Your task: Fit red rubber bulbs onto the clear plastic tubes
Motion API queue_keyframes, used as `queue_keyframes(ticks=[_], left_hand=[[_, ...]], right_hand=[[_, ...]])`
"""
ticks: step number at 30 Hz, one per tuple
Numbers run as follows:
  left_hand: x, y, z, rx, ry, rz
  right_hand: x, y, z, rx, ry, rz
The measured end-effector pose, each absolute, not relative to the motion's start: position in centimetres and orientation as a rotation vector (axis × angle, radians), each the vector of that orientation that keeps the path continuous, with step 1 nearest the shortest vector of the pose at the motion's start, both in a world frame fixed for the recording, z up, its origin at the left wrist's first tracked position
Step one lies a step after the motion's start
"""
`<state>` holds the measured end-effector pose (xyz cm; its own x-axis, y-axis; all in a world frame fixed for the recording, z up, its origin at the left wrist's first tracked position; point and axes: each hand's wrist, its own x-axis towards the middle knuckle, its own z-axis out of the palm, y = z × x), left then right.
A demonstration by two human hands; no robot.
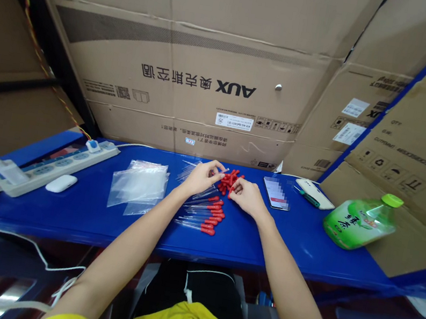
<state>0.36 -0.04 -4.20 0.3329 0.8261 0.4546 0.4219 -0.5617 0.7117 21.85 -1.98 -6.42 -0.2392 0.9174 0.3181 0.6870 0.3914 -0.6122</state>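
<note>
Upside down on the large cardboard box (192,90) behind the blue table (285,237): "AUX" in bold, with a line of Chinese characters beside it. Small white stickers further right, too fine to read. More Chinese characters on the label of the green bottle (362,220), lying on its side at far right. Just ahead of both hands, at the fingertips: a small heap of red bulbs (233,179). Curled, the left hand (202,178), thumb and fingers pinched on a thin clear tube (226,171) pointing toward the heap. Loosely bent, the right hand (247,196), fingertips at the heap's edge; hold on any single bulb impossible to tell. Between the forearms, nearer the body: a row of droppers (203,215) with red tops, side by side. Left of these: clear plastic bags (138,184).
</note>
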Motion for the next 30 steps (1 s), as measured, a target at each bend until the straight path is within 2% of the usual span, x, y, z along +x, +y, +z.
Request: queue_keyframes(ticks=[8,17,23,30], left_hand=[[0.7,0.1,-4.2,1.857,1.053,1.201],[0.9,-0.5,-3.9,1.796,0.969,1.08],[0.9,-0.9,-3.2,1.687,0.923,1.019],[1.1,-1.1,-2.4,1.213,0.659,1.027]], right_hand=[[21.3,-2.4,-5.9,-1.333,-2.023,0.34],[21.0,-2.3,-5.1,-1.015,-1.609,0.737],[20.8,-2.4,-5.0,-1.004,-1.566,0.755],[20.5,-2.4,-4.7,-0.937,-1.424,0.773]])
